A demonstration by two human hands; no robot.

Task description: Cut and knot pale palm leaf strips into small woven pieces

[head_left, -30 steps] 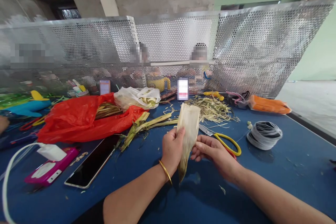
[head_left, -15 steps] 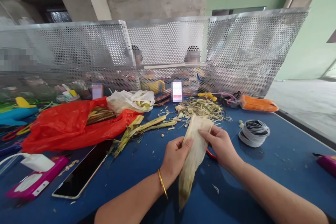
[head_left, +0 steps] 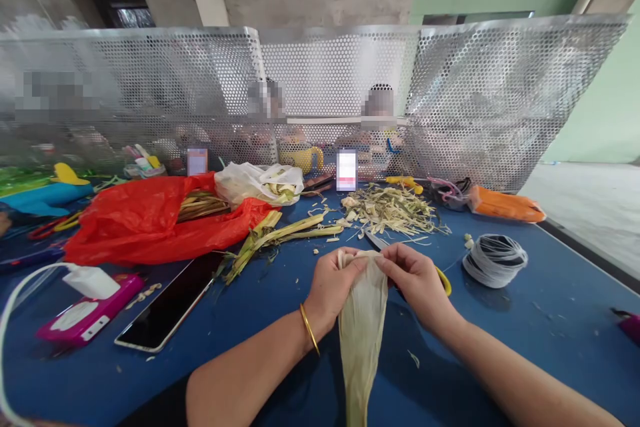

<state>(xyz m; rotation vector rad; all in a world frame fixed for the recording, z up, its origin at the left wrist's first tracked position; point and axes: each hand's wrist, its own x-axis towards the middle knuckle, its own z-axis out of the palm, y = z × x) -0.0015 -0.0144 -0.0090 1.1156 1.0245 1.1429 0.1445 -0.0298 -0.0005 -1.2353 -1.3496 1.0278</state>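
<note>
A pale, dried corn husk (head_left: 363,327) hangs down between my hands, its wide edge up and its narrow end toward me. My left hand (head_left: 333,287), with a gold bangle at the wrist, pinches the upper left corner. On the upper right corner, the thumb and fingers of my right hand (head_left: 413,280) are closed. Scissors (head_left: 374,240) lie on the table behind the husk, partly hidden by my right hand; a blade and a yellow handle part show. Beyond them is a heap of husk shreds (head_left: 393,210).
Left of my hands lie husk strips (head_left: 280,237), a red plastic bag (head_left: 135,223), a phone (head_left: 173,307) and a magenta power strip (head_left: 90,317). A roll of grey cord (head_left: 495,260) and an orange packet (head_left: 507,205) are at right. A perforated metal screen (head_left: 340,73) stands behind, people beyond it.
Both hands have turned the husk so its wide edge lies level between them, and it hangs straighter and lower. More of the scissors shows. The view has shifted slightly left.
</note>
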